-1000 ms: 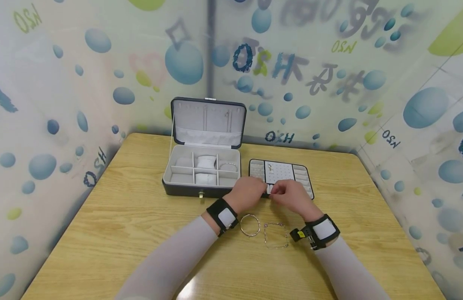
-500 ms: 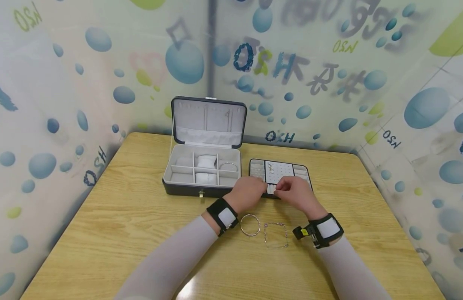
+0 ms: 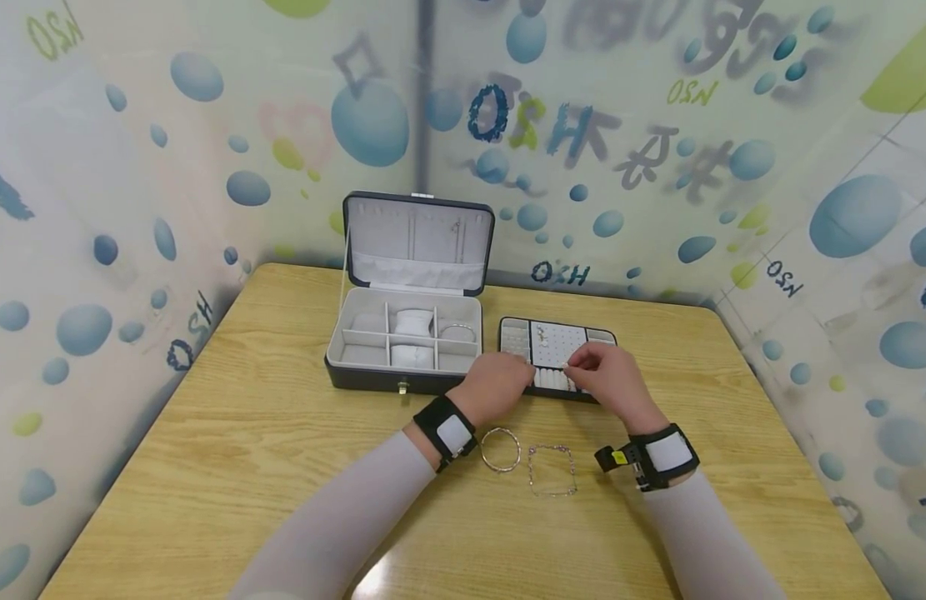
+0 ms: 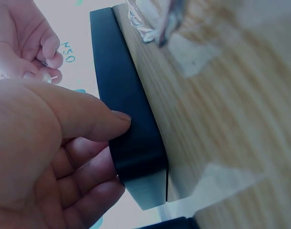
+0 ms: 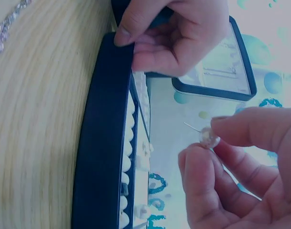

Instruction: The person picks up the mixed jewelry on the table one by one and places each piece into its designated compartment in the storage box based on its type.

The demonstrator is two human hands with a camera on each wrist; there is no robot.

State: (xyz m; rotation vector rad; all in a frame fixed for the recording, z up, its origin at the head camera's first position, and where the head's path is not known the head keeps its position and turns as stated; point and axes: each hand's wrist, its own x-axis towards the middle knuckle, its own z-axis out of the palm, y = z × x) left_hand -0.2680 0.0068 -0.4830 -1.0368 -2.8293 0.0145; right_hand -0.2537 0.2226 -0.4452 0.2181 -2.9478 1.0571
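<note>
My left hand (image 3: 494, 386) grips the front left corner of a dark jewellery tray (image 4: 124, 86), thumb on its outer side and fingers over the edge. Between thumb and fingertips, my right hand (image 3: 608, 379) pinches a pearl stud earring (image 5: 208, 138) with its thin post sticking out. That hand hovers above the tray's right front part, apart from it in the right wrist view. White ring rolls (image 3: 550, 379) line the tray's front compartment. On the dotted white board behind them sit small earrings (image 3: 543, 335).
An open jewellery box (image 3: 365, 382) stands left of the tray, its lid (image 3: 417, 204) raised, with cushions and a bangle (image 3: 458, 327) inside. Nearer on the wooden table lie a round bangle (image 3: 483, 460) and a chain bracelet (image 3: 553, 448) in a square shape. Patterned walls stand behind.
My right hand has moved rightward along the tray's front and slightly up, uncovering more ring rolls. The left hand has stayed at the tray's corner.
</note>
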